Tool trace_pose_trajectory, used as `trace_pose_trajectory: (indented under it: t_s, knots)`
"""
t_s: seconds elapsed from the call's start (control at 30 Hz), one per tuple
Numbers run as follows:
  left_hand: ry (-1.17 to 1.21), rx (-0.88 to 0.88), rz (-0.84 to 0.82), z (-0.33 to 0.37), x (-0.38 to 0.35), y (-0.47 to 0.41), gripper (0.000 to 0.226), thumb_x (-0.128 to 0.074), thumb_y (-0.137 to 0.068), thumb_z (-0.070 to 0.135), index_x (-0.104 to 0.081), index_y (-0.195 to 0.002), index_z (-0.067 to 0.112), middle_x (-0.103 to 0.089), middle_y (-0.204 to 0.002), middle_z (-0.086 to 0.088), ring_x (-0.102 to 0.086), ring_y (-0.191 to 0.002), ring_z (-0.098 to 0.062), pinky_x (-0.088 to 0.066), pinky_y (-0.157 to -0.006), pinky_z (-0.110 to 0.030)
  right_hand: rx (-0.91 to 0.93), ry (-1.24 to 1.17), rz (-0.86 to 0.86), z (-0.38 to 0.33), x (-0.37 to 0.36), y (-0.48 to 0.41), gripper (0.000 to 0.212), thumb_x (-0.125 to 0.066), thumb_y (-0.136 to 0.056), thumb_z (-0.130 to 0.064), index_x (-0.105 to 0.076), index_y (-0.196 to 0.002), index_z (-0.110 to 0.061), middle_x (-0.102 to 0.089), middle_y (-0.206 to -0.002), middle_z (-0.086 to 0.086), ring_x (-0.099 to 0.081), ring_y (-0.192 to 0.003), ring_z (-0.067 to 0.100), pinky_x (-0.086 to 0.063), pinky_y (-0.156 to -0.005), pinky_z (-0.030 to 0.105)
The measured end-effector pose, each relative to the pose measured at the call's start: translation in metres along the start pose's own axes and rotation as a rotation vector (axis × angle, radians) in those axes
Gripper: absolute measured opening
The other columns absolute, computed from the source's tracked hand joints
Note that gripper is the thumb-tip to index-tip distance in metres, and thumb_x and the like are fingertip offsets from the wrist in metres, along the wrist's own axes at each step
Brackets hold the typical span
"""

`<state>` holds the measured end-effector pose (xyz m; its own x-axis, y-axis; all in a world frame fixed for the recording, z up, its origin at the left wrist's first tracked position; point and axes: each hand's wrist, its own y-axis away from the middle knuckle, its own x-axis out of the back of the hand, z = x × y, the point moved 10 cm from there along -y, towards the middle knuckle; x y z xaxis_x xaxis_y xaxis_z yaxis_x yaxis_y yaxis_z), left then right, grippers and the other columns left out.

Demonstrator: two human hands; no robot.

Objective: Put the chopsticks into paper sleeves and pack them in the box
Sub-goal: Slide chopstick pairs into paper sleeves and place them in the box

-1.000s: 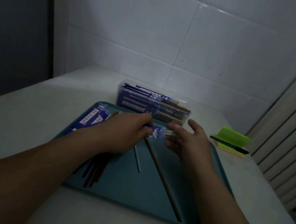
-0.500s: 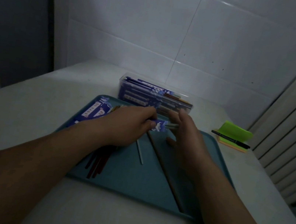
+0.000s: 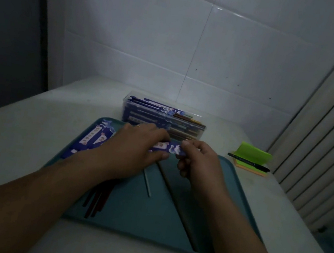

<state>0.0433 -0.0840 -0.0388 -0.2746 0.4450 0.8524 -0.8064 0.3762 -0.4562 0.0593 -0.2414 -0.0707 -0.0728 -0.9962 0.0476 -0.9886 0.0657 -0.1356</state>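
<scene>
Drawn back from the box [image 3: 183, 126], the right hand [image 3: 201, 164] is now pinching the paper sleeve [image 3: 171, 149] with curled fingers [image 3: 193, 148]; the left hand [image 3: 133, 151] is gripping its other end above the tray [image 3: 148, 213]. The pale tabletop [image 3: 18, 135] is meeting a white-tiled wall [image 3: 141, 45] beyond.

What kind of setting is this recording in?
Likely a domestic kitchen or utility corner: glossy white wall tiles, a pale countertop, sticky notes and a pen beside the tray.
</scene>
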Motion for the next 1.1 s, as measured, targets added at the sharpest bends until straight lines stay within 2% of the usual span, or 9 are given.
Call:
trace_pose_trajectory:
  t_s: [0.17, 0.3, 0.4, 0.5, 0.6, 0.7, 0.87, 0.97, 1.1]
  knots:
    - [-0.047, 0.027, 0.002, -0.007, 0.0, 0.002, 0.053, -0.035, -0.087, 0.07, -0.058, -0.126, 0.041, -0.06, -0.116, 0.013, -0.055, -0.115, -0.015, -0.042, -0.092, -0.041, -0.016, -0.003, 0.069, 0.001, 0.009, 0.003, 0.022, -0.048, -0.104, -0.023, -0.066, -0.095, -0.015, -0.062, -0.067, 0.008, -0.05, -0.048, 0.017, -0.036, -0.046, 0.023]
    - [-0.082, 0.037, 0.015, -0.004, 0.001, 0.0, 0.059, -0.027, -0.084, 0.072, -0.058, -0.128, 0.046, -0.059, -0.112, 0.011, -0.055, -0.11, -0.017, -0.041, -0.09, -0.042, -0.047, 0.053, -0.044, 0.004, -0.006, 0.008, 0.039, -0.04, -0.109, -0.035, -0.073, -0.102, -0.016, -0.057, -0.062, 0.001, -0.047, -0.049, 0.014, -0.034, -0.045, 0.023]
    - [-0.08, 0.067, 0.004, -0.01, 0.0, 0.0, 0.059, -0.027, -0.085, 0.073, -0.055, -0.13, 0.049, -0.056, -0.115, 0.013, -0.051, -0.114, -0.015, -0.036, -0.094, -0.039, -0.04, 0.088, -0.07, 0.006, -0.01, 0.01, 0.025, -0.049, -0.107, -0.034, -0.066, -0.106, -0.017, -0.06, -0.071, 0.004, -0.051, -0.053, 0.015, -0.039, -0.047, 0.025]
    - [-0.069, 0.1, 0.048, -0.017, 0.004, 0.0, 0.043, -0.047, -0.092, 0.067, -0.053, -0.132, 0.05, -0.054, -0.114, 0.014, -0.051, -0.115, -0.015, -0.032, -0.095, -0.038, -0.068, 0.059, -0.027, 0.01, -0.003, 0.01, 0.014, -0.06, -0.102, -0.025, -0.064, -0.105, -0.012, -0.068, -0.081, 0.009, -0.06, -0.057, 0.02, -0.045, -0.048, 0.028]
    - [-0.08, 0.099, 0.063, -0.018, 0.009, 0.001, 0.055, -0.036, -0.087, 0.073, -0.051, -0.135, 0.052, -0.053, -0.113, 0.016, -0.051, -0.114, -0.014, -0.032, -0.101, -0.039, -0.082, 0.002, -0.097, 0.007, -0.011, 0.01, 0.011, -0.061, -0.101, -0.016, -0.065, -0.1, -0.006, -0.069, -0.078, 0.01, -0.061, -0.059, 0.021, -0.048, -0.052, 0.03]
    - [-0.041, 0.139, 0.168, -0.025, 0.028, -0.002, 0.066, -0.031, -0.084, 0.077, -0.045, -0.143, 0.05, -0.052, -0.117, 0.014, -0.049, -0.118, -0.013, -0.029, -0.112, -0.042, -0.067, -0.023, -0.044, -0.006, -0.003, -0.001, 0.011, -0.057, -0.101, -0.007, -0.063, -0.094, -0.004, -0.064, -0.072, 0.011, -0.056, -0.054, 0.018, -0.045, -0.048, 0.027]
    - [0.082, 0.332, 0.435, -0.07, 0.062, 0.007, 0.044, -0.052, -0.097, 0.047, -0.051, -0.14, 0.037, -0.055, -0.124, 0.004, -0.052, -0.119, -0.021, -0.035, -0.107, -0.044, -0.078, -0.062, 0.102, -0.015, 0.024, -0.04, 0.016, -0.051, -0.102, -0.007, -0.058, -0.087, -0.008, -0.056, -0.069, 0.011, -0.051, -0.048, 0.016, -0.04, -0.044, 0.025]
    - [0.179, 0.437, 0.448, -0.094, 0.063, 0.01, 0.037, -0.055, -0.101, 0.036, -0.052, -0.138, 0.034, -0.054, -0.128, 0.002, -0.05, -0.121, -0.022, -0.035, -0.105, -0.042, -0.064, -0.068, 0.173, -0.019, 0.031, -0.067, 0.013, -0.052, -0.097, -0.002, -0.057, -0.086, -0.006, -0.055, -0.064, 0.009, -0.051, -0.046, 0.015, -0.04, -0.043, 0.024]
    - [0.293, 0.501, 0.445, -0.107, 0.063, 0.012, 0.033, -0.051, -0.103, 0.033, -0.051, -0.136, 0.033, -0.054, -0.131, 0.002, -0.051, -0.123, -0.021, -0.04, -0.105, -0.048, -0.07, -0.03, 0.274, -0.033, 0.03, -0.105, 0.015, -0.056, -0.088, 0.003, -0.061, -0.075, -0.002, -0.057, -0.059, 0.013, -0.05, -0.045, 0.02, -0.041, -0.045, 0.025]
